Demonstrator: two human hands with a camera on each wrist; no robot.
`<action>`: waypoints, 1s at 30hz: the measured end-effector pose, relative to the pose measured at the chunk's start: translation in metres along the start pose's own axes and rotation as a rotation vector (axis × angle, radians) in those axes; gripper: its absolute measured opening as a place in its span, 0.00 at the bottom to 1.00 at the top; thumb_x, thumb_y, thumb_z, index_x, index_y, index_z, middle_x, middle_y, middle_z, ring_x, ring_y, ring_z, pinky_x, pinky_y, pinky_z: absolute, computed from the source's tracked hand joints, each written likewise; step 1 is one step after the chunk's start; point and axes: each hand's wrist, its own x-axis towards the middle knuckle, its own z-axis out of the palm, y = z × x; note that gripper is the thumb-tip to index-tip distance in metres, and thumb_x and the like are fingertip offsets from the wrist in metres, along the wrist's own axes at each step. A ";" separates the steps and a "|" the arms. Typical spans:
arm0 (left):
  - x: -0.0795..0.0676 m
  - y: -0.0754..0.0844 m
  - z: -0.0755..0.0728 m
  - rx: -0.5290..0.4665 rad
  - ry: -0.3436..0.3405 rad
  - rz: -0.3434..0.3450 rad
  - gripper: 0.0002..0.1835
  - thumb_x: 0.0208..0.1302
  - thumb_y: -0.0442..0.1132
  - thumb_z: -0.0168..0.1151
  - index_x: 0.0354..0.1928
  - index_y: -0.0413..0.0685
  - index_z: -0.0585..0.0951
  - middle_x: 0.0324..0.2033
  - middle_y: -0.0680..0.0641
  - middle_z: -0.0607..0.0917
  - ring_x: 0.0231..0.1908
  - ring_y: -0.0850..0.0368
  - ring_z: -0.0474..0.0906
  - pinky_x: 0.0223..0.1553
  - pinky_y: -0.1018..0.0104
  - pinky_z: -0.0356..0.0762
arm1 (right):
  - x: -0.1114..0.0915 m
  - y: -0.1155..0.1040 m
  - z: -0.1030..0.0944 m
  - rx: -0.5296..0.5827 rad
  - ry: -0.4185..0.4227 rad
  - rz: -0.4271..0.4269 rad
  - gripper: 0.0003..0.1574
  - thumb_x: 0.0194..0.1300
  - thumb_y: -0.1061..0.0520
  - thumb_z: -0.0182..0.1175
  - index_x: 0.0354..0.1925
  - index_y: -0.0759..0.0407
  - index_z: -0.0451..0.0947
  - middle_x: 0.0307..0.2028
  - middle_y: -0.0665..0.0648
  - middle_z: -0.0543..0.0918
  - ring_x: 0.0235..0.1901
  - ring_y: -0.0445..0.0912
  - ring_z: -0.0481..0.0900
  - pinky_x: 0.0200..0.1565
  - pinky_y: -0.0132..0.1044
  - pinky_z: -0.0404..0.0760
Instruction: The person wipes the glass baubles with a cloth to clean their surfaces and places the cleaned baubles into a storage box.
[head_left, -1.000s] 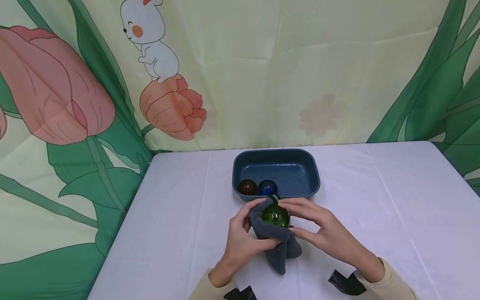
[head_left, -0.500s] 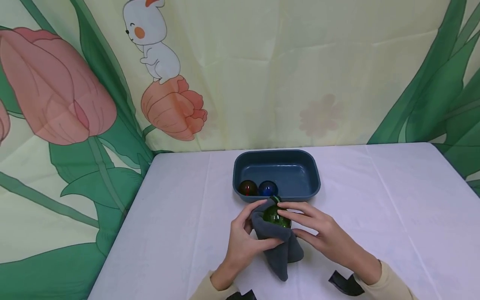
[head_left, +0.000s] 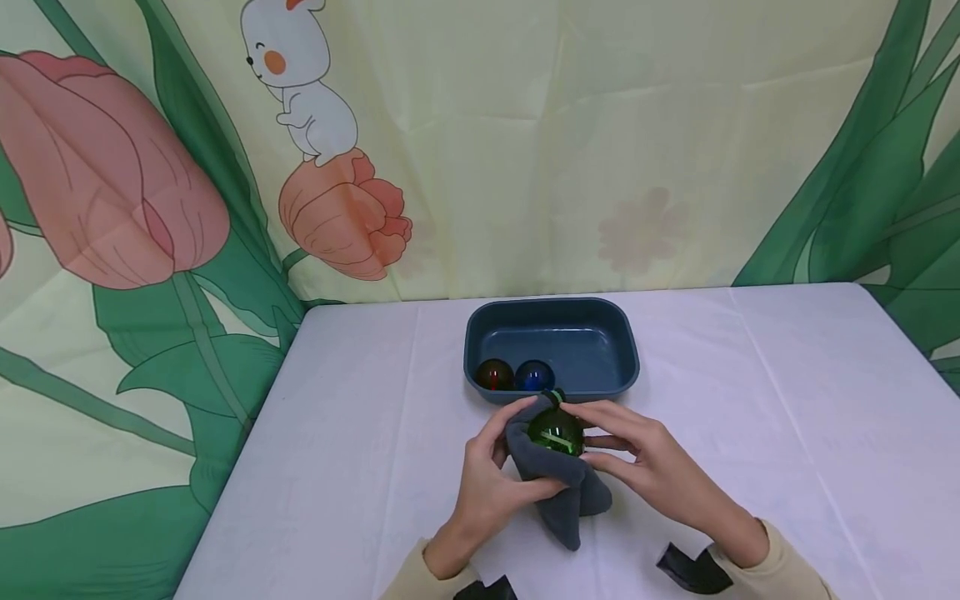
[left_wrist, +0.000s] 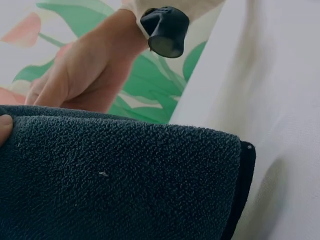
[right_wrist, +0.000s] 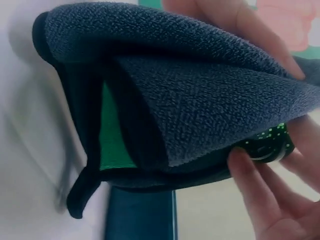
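Note:
A see-through green ball (head_left: 553,432) sits in a fold of a dark grey-blue terry cloth (head_left: 577,492). My left hand (head_left: 483,483) grips the cloth around the ball's left side and underneath, thumb across the front. From the right, my right hand (head_left: 645,454) holds the ball between its fingertips and thumb. The cloth hangs below in loose corners. In the right wrist view, dark-edged folds of the cloth (right_wrist: 210,95) part to show a green inner face, and a shiny bit of the ball (right_wrist: 270,142) shows between fingers. The cloth (left_wrist: 125,170) hides the ball in the left wrist view.
Just beyond my hands stands a dark blue rectangular tray (head_left: 628,333). A red ball (head_left: 495,375) and a blue ball (head_left: 534,376) lie side by side in its near left corner. A white cloth covers the table (head_left: 360,433), with a printed curtain (head_left: 510,167) behind it.
My right fingers, laid over the ball's front half a second ago, have moved back to its right edge. The ball looks slightly turned. The cloth's hanging tip has shifted a little.

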 end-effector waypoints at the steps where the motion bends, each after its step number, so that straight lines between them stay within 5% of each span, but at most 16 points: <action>1: 0.000 0.000 0.000 0.000 0.002 0.000 0.42 0.46 0.28 0.79 0.66 0.50 0.73 0.61 0.45 0.79 0.57 0.52 0.80 0.59 0.62 0.78 | 0.000 0.000 0.000 0.007 -0.007 0.016 0.31 0.65 0.61 0.65 0.66 0.57 0.73 0.60 0.60 0.78 0.54 0.34 0.79 0.47 0.39 0.86; 12: 0.000 -0.001 -0.002 -0.011 0.009 -0.018 0.41 0.45 0.28 0.79 0.64 0.50 0.75 0.58 0.44 0.81 0.54 0.52 0.82 0.57 0.62 0.80 | 0.002 0.001 -0.006 -0.061 -0.090 -0.062 0.37 0.62 0.63 0.68 0.68 0.54 0.70 0.63 0.57 0.75 0.58 0.36 0.76 0.52 0.36 0.85; 18: -0.001 -0.002 -0.001 -0.017 0.009 -0.023 0.41 0.45 0.28 0.79 0.64 0.50 0.75 0.59 0.44 0.80 0.54 0.52 0.82 0.57 0.62 0.81 | -0.001 0.002 -0.006 -0.165 -0.040 -0.177 0.47 0.51 0.70 0.73 0.68 0.52 0.71 0.63 0.52 0.74 0.61 0.39 0.76 0.57 0.26 0.78; 25: -0.003 -0.001 -0.001 -0.002 0.014 -0.023 0.41 0.45 0.29 0.79 0.65 0.51 0.74 0.60 0.44 0.80 0.55 0.52 0.81 0.58 0.63 0.80 | 0.001 0.006 -0.003 -0.210 0.009 -0.344 0.46 0.46 0.72 0.75 0.64 0.56 0.75 0.61 0.56 0.77 0.62 0.44 0.75 0.59 0.21 0.73; 30: -0.002 0.000 -0.001 -0.009 0.011 -0.023 0.41 0.46 0.28 0.79 0.65 0.51 0.74 0.60 0.44 0.79 0.56 0.52 0.80 0.59 0.63 0.79 | 0.002 0.006 -0.004 -0.227 0.018 -0.364 0.46 0.45 0.72 0.75 0.64 0.58 0.75 0.61 0.58 0.77 0.62 0.45 0.75 0.59 0.20 0.73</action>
